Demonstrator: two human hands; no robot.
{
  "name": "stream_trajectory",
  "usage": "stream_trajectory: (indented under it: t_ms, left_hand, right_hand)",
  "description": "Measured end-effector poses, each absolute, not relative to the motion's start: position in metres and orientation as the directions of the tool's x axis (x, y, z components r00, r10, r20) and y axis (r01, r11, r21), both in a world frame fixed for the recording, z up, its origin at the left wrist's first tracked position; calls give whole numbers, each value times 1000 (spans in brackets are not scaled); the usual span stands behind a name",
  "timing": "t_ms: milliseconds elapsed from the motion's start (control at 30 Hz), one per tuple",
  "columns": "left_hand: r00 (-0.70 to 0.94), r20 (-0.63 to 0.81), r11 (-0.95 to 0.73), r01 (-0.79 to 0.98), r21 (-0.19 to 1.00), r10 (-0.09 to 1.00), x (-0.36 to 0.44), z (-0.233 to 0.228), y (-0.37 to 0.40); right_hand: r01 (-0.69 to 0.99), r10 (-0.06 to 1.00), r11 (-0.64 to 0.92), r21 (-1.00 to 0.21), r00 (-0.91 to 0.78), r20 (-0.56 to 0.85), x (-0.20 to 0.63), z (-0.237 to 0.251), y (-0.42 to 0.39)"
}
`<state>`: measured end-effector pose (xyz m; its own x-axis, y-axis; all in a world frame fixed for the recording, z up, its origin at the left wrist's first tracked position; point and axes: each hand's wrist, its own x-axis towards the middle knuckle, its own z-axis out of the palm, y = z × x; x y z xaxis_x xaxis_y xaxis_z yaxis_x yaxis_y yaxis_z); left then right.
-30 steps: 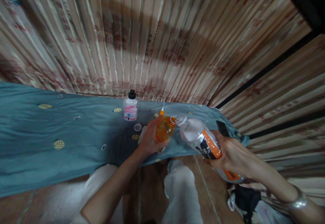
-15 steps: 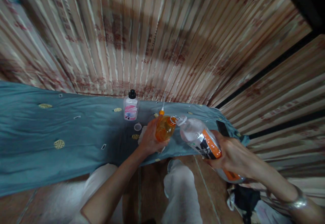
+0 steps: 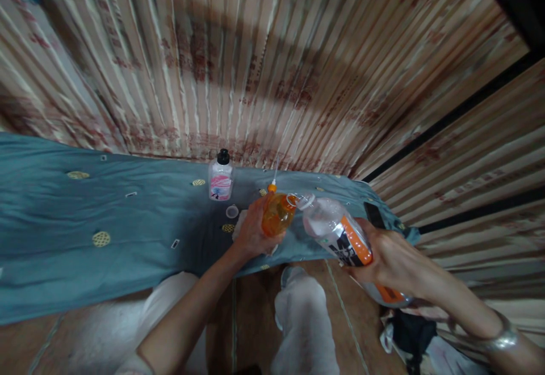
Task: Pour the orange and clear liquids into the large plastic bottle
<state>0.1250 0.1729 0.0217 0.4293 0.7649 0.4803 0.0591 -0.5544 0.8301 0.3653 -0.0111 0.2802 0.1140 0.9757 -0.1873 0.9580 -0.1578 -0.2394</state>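
Left hand (image 3: pixel 251 233) wraps the small orange bottle (image 3: pixel 277 215); right hand (image 3: pixel 394 261) clasps the tilted large bottle (image 3: pixel 340 236) beside it, likely light, smooth plastic, best gripped mid-body.

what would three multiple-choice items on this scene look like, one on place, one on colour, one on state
1. Where does the small bottle with the black cap stand?
A. on the blue cloth
B. on the floor
C. in the right hand

2. What colour is the small bottle in the left hand?
A. green
B. orange
C. black

3. How is the big bottle in the right hand held?
A. upright and capped
B. lying on the cloth
C. tilted, mouth at the orange bottle

Answers: 1 A, it stands upright on the cloth by the wall; 2 B, its body is clear orange; 3 C, its open neck leans toward that bottle's top.
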Motion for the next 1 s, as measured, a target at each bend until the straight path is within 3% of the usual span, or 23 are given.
stream_trajectory:
  t_ms: [467,667,1000]
  left_hand:
    - [448,484,-575,85,814,752,123,24,173]
    - [423,499,-581,85,810,757,123,24,173]
    - [435,441,-521,79,850,785,122,32,170]
  right_hand:
    - [955,983,-133,-264,93,-158,368,279,-11]
    - [964,980,-145,-221,109,-167,366,281,-10]
    - [967,978,-139,-215,100,-184,365,282,-9]
